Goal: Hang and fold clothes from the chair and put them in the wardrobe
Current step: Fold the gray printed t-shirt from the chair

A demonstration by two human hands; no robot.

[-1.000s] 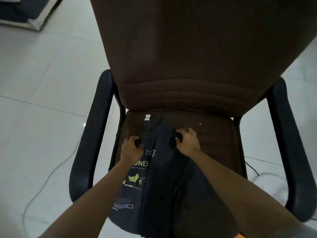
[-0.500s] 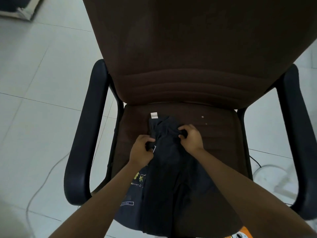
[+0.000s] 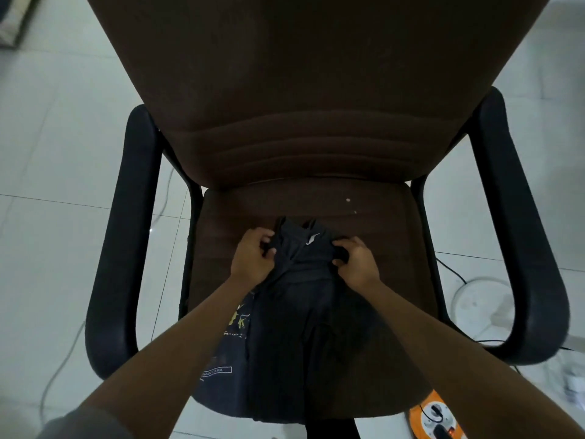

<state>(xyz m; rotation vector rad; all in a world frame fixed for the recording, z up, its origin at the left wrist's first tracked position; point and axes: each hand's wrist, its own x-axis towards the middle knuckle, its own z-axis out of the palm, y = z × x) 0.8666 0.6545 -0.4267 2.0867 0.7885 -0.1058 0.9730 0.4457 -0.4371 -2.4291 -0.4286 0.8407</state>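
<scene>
My left hand (image 3: 253,259) and right hand (image 3: 356,264) still pinch the dark T-shirt (image 3: 297,312) in curled fingers on the brown chair seat (image 3: 380,236); its white label (image 3: 311,239) has flipped nearer, between them.

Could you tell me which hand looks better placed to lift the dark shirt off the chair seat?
Neither clearly: the left hand and right hand both grip the dark shirt's top edge on the chair seat.

Your left forearm (image 3: 177,340) covers part of the shirt (image 3: 297,327) print; its lettering is unreadable, and the frame crops the chair (image 3: 285,90) top.
</scene>
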